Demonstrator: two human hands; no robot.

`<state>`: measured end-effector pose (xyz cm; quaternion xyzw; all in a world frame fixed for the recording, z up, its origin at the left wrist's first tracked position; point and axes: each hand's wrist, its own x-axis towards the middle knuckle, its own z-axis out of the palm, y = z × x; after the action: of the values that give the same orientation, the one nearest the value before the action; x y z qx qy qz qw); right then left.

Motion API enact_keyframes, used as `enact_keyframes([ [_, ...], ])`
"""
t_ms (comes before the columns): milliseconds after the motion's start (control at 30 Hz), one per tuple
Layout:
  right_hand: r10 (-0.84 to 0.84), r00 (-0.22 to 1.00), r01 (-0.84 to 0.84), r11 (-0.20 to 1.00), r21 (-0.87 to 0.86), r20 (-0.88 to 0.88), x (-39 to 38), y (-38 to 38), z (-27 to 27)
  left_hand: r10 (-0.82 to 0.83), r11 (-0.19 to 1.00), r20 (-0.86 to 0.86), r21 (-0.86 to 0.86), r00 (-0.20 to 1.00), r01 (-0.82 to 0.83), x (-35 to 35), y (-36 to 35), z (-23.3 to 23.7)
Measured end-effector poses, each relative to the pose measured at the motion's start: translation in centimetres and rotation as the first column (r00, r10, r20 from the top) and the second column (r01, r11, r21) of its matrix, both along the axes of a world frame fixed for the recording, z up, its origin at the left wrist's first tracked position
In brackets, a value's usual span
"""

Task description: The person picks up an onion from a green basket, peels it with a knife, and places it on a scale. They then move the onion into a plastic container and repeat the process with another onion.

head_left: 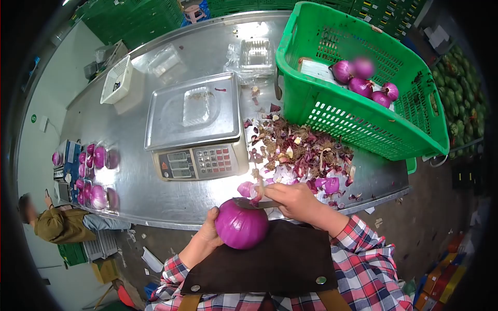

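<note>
A large red onion (pixel 241 226) is gripped in my left hand (pixel 208 231), close to my dark apron at the table's front edge. My right hand (pixel 291 199) is closed around a knife (pixel 267 205), whose blade lies against the top of the onion. Most of the knife's handle is hidden by my fingers. A strip of onion skin (pixel 257 195) sticks up beside the blade, near my right thumb. Just beyond my hands, a heap of onion peelings and roots (pixel 306 153) covers the metal table (pixel 127 171).
A digital scale (pixel 194 119) stands ahead. On the right, a green crate (pixel 358 122) holds several red onions (pixel 360 85). Packed onions (pixel 93 171) sit at left. Clear plastic trays (pixel 257 53) and a white basket (pixel 117 80) are farther back. Another person (pixel 62 223) stands at far left.
</note>
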<state>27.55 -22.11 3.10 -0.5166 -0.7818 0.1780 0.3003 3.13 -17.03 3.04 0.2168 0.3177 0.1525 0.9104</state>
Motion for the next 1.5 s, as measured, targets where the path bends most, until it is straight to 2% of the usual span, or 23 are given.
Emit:
enact_keyframes([
  [33,-0.016,1.000,0.016,1.000,-0.006,-0.019,0.0,-0.2,-0.1,-0.002,1.000,0.004,0.005,1.000,0.002,0.3,0.2,0.3],
  [133,-0.087,0.993,0.084,0.996,-0.032,-0.078,-0.1,-0.8,0.2,-0.008,0.977,-0.024,0.212,1.000,0.013,1.3,0.3,1.3],
  [233,-0.187,0.980,0.183,0.982,-0.055,-0.073,0.3,-1.3,-1.0,0.033,0.733,-0.265,0.661,0.964,0.157,1.9,1.0,2.7],
  [300,-0.268,0.963,0.266,0.960,-0.082,-0.009,1.6,-2.7,-6.1,0.133,0.577,-0.244,0.807,0.961,0.125,1.7,1.2,1.9],
  [333,-0.385,0.839,0.158,0.849,-0.504,-0.385,0.9,-2.9,-5.8,0.193,0.501,-0.197,0.862,0.961,0.076,2.2,1.1,1.7],
  [367,-0.552,0.638,-0.080,0.646,-0.759,-0.537,0.3,-2.1,-1.7,0.254,0.419,-0.143,0.908,0.957,0.025,2.7,1.1,1.6],
  [433,-0.609,0.458,-0.330,0.561,-0.759,-0.648,-0.7,-0.7,-0.9,0.329,0.287,-0.087,0.958,0.940,-0.011,4.0,1.6,1.1],
  [467,-0.610,0.252,-0.518,0.571,-0.637,-0.751,-1.3,0.4,0.0,0.377,0.239,-0.055,0.970,0.925,-0.040,4.6,2.0,0.0],
  [500,-0.537,0.298,-0.449,0.651,-0.612,-0.790,-1.2,1.9,0.8,0.425,0.188,-0.020,0.980,0.905,-0.066,4.8,2.8,-0.3],
  [533,-0.558,0.350,-0.366,0.658,-0.658,-0.752,-1.1,3.5,1.2,0.441,0.035,-0.071,0.998,0.895,0.061,4.5,4.4,0.2],
  [567,-0.583,0.393,-0.278,0.662,-0.696,-0.711,-0.9,5.2,1.6,0.454,0.000,-0.109,0.992,0.884,0.122,4.3,6.0,1.0],
  [667,-0.497,0.484,-0.174,0.752,-0.636,-0.720,-1.3,11.5,3.4,0.517,-0.041,-0.240,0.952,0.821,0.304,3.9,10.9,3.9],
  [800,-0.416,0.596,-0.118,0.801,-0.588,-0.687,-2.1,21.6,4.0,0.628,-0.093,-0.179,0.949,0.758,0.301,3.9,18.8,4.0],
  [933,-0.474,0.657,-0.079,0.730,-0.679,-0.586,-3.6,28.7,2.3,0.692,-0.024,-0.247,0.931,0.679,0.363,3.0,24.5,1.7],
  [1033,-0.464,0.731,0.024,0.751,-0.660,-0.501,-4.6,30.7,1.3,0.690,0.092,-0.364,0.901,0.625,0.424,3.0,25.7,0.7],
  [1067,-0.456,0.785,0.112,0.770,-0.628,-0.420,-4.8,31.2,0.8,0.686,0.062,-0.357,0.896,0.633,0.439,3.0,25.9,0.1],
  [1133,-0.317,0.884,0.233,0.936,-0.265,-0.343,-5.0,32.0,-1.3,0.755,-0.077,-0.327,0.816,0.568,0.573,3.0,26.0,-0.7],
  [1167,-0.261,0.924,0.254,0.965,-0.064,-0.278,-5.0,31.9,-2.2,0.784,-0.137,-0.309,0.760,0.539,0.635,2.9,25.8,-1.1],
  [1200,-0.321,0.900,0.285,0.945,-0.159,-0.294,-5.1,31.4,-0.7,0.817,-0.167,-0.298,0.697,0.494,0.697,2.6,25.6,-0.4],
  [1233,-0.336,0.891,0.312,0.942,-0.124,-0.306,-4.6,31.8,-0.8,0.832,-0.239,-0.200,0.711,0.517,0.661,2.0,25.6,0.2],
  [1300,-0.405,0.826,0.410,0.909,-0.076,-0.392,-3.8,32.2,-0.5,0.877,-0.278,-0.021,0.792,0.480,0.543,0.1,25.1,1.4],
  [1367,-0.457,0.755,0.466,0.878,-0.105,-0.470,-2.5,32.8,0.1,0.923,-0.170,-0.004,0.893,0.386,0.416,-2.6,24.1,1.9],
  [1500,-0.518,0.670,0.482,0.848,-0.219,-0.531,-0.1,33.9,0.0,0.948,0.060,-0.151,0.949,0.280,0.309,-7.2,22.0,1.3],
])
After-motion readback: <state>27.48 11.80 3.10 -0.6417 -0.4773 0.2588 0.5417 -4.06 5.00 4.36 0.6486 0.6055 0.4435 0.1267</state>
